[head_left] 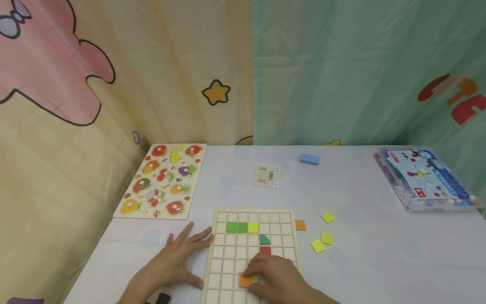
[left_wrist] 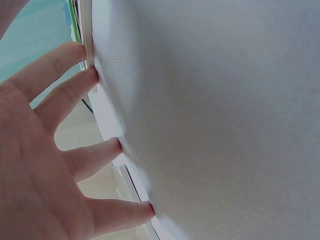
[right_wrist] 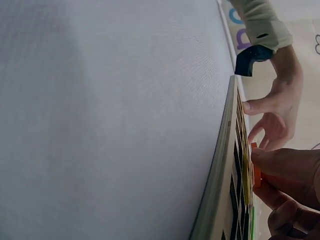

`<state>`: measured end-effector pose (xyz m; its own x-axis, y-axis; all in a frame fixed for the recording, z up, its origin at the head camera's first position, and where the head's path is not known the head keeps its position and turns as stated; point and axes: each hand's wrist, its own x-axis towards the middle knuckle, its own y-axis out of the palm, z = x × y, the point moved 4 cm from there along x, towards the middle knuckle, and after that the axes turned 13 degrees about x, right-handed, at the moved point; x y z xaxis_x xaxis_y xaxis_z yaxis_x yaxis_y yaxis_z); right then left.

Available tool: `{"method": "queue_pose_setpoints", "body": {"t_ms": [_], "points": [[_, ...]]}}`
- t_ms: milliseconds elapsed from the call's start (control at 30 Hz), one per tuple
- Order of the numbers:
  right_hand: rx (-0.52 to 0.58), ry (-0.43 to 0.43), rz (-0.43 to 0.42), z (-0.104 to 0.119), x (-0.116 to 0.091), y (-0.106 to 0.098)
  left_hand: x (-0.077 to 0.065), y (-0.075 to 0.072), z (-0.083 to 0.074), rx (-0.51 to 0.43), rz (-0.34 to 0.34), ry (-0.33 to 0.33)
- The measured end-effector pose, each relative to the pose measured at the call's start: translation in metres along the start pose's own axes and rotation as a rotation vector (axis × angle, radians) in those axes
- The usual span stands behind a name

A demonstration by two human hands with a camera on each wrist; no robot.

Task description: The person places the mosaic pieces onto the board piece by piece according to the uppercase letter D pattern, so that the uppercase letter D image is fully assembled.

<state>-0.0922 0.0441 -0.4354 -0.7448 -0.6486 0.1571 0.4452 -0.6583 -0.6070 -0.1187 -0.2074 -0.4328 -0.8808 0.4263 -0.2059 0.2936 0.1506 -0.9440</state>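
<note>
Tile (head_left: 244, 280), orange and square, is pinched between thumb and finger of the right hand (head_left: 279, 276) at the lower cells of one pale, wood-like grid board (head_left: 222, 252), just beside one yellow piece (head_left: 255, 279). Higher up lie two green squares (head_left: 242, 227), one yellow square (head_left: 253, 228), one red square (head_left: 265, 250) and one green quarter-round (head_left: 264, 240). The left hand (head_left: 172, 261), released, spreads straight fingers, some touching the board's left edge. Right of it rest one orange square (head_left: 300, 225) and three thin yellow tiles (head_left: 318, 245).
</note>
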Motion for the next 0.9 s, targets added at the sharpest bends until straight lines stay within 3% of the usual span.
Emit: {"method": "queue_pose_setpoints", "body": {"t_ms": [900], "points": [[-0.089,0.128,0.063,0.009,0.014,0.014,0.001,0.0,0.001,0.014,0.003,-0.002]]}}
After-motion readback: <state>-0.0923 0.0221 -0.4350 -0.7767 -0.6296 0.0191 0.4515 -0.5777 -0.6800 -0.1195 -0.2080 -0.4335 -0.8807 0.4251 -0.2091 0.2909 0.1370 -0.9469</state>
